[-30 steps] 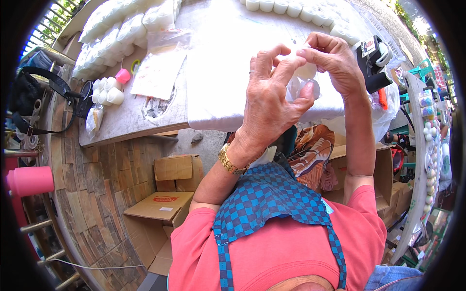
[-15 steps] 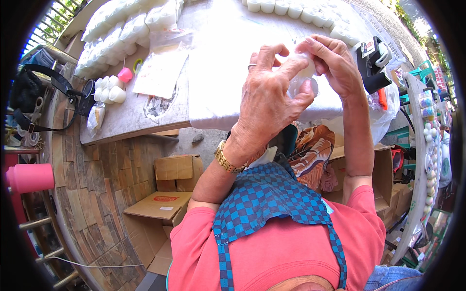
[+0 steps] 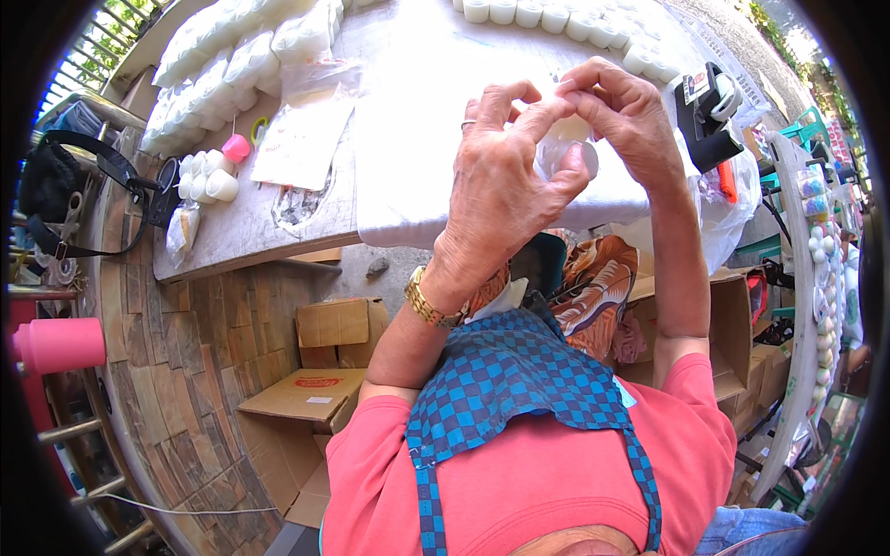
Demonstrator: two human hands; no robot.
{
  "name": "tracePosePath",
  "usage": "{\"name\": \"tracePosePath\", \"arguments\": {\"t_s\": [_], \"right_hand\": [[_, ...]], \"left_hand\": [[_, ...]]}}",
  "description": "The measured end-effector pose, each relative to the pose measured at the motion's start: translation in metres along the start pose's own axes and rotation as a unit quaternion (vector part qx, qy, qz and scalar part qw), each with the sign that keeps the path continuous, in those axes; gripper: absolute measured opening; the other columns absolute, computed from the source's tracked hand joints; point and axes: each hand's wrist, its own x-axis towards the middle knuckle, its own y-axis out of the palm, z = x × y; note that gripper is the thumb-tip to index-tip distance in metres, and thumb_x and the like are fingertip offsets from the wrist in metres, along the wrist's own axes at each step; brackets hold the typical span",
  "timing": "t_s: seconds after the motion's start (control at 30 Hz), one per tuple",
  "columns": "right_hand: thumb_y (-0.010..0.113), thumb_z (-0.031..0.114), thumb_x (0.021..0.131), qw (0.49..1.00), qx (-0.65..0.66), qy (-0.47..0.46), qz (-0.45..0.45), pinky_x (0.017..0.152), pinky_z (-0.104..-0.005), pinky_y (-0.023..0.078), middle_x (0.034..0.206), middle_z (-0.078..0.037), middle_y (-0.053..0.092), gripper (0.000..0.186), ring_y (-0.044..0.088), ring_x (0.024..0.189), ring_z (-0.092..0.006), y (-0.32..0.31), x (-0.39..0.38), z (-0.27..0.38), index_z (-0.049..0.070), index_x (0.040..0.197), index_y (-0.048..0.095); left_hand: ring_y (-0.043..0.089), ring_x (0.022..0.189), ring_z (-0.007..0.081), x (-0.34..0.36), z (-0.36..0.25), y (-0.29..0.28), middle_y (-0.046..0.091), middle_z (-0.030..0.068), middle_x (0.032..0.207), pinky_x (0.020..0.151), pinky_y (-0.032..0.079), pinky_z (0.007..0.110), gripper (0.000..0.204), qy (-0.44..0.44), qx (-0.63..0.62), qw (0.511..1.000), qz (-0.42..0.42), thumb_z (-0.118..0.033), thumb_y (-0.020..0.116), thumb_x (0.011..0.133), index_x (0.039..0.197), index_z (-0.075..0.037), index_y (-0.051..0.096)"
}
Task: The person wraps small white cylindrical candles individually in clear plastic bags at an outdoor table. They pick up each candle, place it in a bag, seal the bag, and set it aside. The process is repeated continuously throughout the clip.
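Note:
Over the white cloth (image 3: 408,139), my left hand (image 3: 510,176) has its fingers curled round a small pale item in clear plastic (image 3: 564,144), its thumb low against it. My right hand (image 3: 623,116) is closed in a pinch at the top of the same plastic, fingertips close to those of my left. To the left on the tabletop are a packet of white sheets (image 3: 292,148), small white cups or candles (image 3: 209,176), a pink object (image 3: 235,148) and yellow-handled scissors (image 3: 260,128).
Wrapped rows of white pieces (image 3: 213,69) and loose rows (image 3: 556,18) line the table's back. A black device (image 3: 705,120) is at right, a black strap (image 3: 93,157) and pink container (image 3: 65,343) at left. Cardboard boxes (image 3: 301,408) are below; a rack (image 3: 793,278) stands right.
Both hands have shifted slightly left and up with the plastic-covered piece between them. My right hand's fingers have moved at the top of the plastic.

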Motion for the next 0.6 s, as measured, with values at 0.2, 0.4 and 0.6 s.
{"name": "tracePosePath", "arguments": {"t_s": [0.2,0.4,0.6], "right_hand": [[0.066,0.003,0.091,0.993,-0.05,-0.085,-0.064,0.076,-0.0223,0.055,0.093,-0.002,0.064,0.007,0.064,0.088,-0.0104,0.011,-0.004,-0.007,0.004,0.095,0.071],[0.066,0.0,0.088,0.985,-0.082,-0.124,-0.093,0.073,-0.0206,0.053,0.09,-0.002,0.063,0.007,0.064,0.081,-0.0104,0.015,-0.008,-0.006,0.002,0.091,0.072],[0.067,0.005,0.088,0.976,-0.118,-0.164,-0.078,0.074,-0.0251,0.054,0.091,-0.006,0.064,0.011,0.065,0.082,-0.0151,0.01,-0.011,-0.008,0.003,0.096,0.074]], "left_hand": [[0.063,0.104,0.0289,-0.001,0.0,0.003,0.059,0.0163,0.116,0.089,0.054,0.038,0.041,-0.01,0.008,1.0,-0.024,-0.017,0.071,0.075,0.113,-0.003,0.069],[0.057,0.104,0.0365,0.001,-0.003,0.001,0.056,0.0195,0.115,0.093,0.048,0.044,0.045,-0.074,-0.109,0.991,-0.009,-0.018,0.072,0.073,0.113,0.0,0.062],[0.059,0.106,0.0238,0.005,0.001,-0.005,0.056,0.012,0.119,0.095,0.057,0.042,0.045,-0.083,-0.109,0.99,0.041,-0.016,0.075,0.076,0.118,-0.006,0.062]]}}
